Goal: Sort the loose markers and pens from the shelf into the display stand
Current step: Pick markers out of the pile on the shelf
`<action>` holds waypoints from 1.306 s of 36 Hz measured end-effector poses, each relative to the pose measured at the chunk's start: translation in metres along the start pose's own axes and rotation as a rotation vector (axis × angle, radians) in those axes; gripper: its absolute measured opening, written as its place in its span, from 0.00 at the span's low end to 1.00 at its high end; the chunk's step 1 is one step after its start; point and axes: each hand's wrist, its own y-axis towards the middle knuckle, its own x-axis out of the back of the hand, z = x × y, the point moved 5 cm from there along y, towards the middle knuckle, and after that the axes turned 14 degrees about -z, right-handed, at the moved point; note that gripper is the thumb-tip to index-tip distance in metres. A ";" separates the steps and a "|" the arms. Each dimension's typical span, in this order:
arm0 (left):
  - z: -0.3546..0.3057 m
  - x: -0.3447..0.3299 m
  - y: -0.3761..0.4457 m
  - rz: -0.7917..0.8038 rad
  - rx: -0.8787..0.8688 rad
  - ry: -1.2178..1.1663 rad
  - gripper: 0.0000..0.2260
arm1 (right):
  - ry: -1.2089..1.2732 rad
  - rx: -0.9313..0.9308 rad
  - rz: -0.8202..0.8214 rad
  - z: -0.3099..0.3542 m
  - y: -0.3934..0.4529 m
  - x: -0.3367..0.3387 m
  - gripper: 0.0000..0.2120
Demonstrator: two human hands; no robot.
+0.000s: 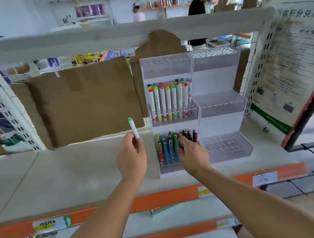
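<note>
- Presently, head view: the left hand [131,157] is raised above the shelf [60,180], fingers curled round the lower barrel of a white marker with a green cap [133,129]; the marker stands nearly upright, cap uppermost, tilted slightly left.
- The marker is held just left of the display stand [193,86], apart from it.
- The right hand [193,154] is at the bottom tier of the stand's left column, fingers curled in among the pens [168,147]; it touches a blue pen there, but whether it grips one cannot be told, as the fingertips are hidden.
- The middle tier of the left column holds a row of white markers with coloured caps [170,101], all upright in their holes.
- The top tier of the left column and the three stepped tiers of the right column [221,103] show only open holes.
- The stand is clear acrylic, resting on the pale shelf against the right-hand perforated upright [262,78].
- Brown cardboard sheets [85,102] lean against the wire back behind the shelf, left of the stand.
- An orange price rail [161,197] with paper labels runs along the shelf's front edge.
- Two people [197,5] stand at far shelving in the background.
</note>
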 end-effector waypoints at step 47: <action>-0.038 -0.037 0.044 0.154 -0.068 0.138 0.38 | 0.221 0.158 -0.394 0.013 0.138 0.115 0.05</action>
